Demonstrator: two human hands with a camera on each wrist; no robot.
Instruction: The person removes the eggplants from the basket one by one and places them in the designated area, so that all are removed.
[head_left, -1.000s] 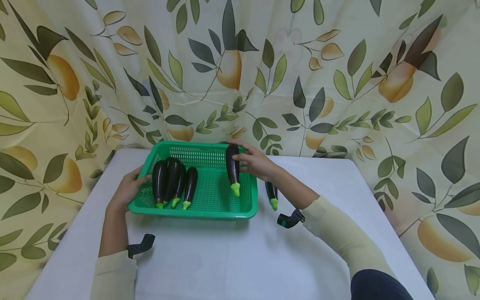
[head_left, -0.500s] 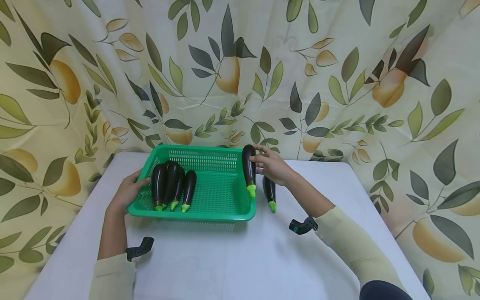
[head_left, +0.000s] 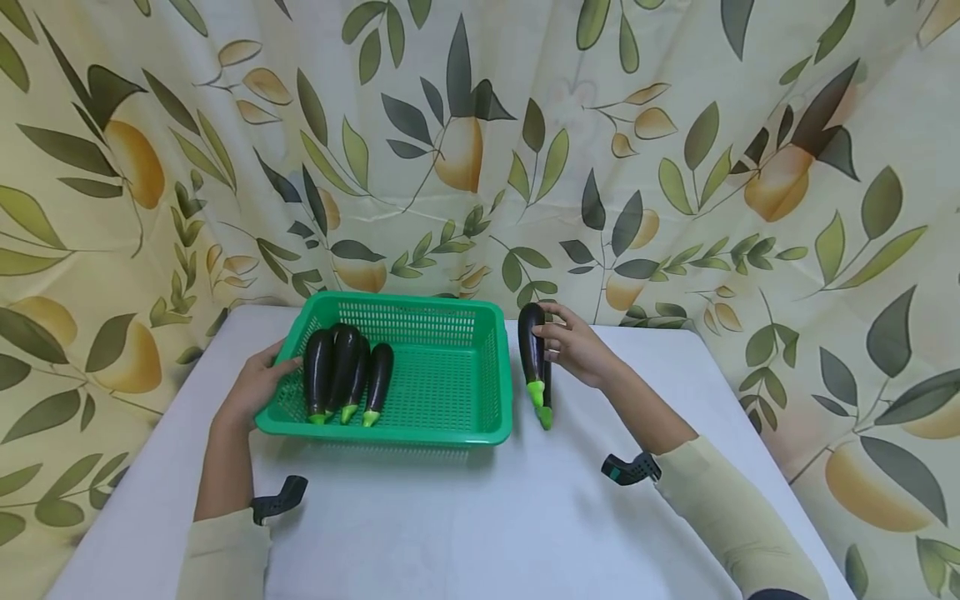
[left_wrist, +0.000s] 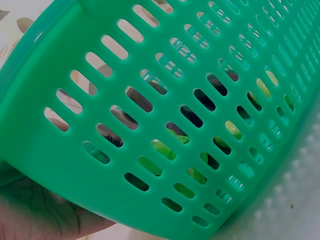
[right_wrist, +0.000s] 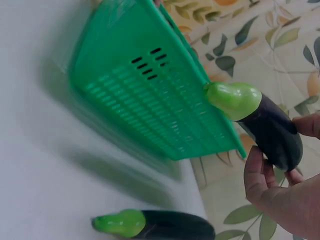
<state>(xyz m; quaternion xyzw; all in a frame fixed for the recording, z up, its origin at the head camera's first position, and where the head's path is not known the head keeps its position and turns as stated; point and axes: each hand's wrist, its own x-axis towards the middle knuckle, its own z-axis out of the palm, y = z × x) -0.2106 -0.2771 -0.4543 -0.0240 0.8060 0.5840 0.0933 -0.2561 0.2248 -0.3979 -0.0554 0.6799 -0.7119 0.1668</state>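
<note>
My right hand pinches a dark purple eggplant near its rounded end, its green stem cap pointing toward me. Held above the table, it partly covers a second eggplant that lies on the cloth to the right of the basket. With the thumb over the rim, my left hand grips the left side of the green plastic basket. Inside the basket, several eggplants lie side by side at the left. In the left wrist view, part of the left hand shows below the basket's rim.
A white cloth covers the table. Behind it hangs a curtain printed with fruit and leaves. Each wrist wears a black camera, one at the left wrist and one at the right.
My right hand has carried its eggplant rightward, from above the basket's right end to above the eggplant on the table. The left hand and the basket stay almost in place.
</note>
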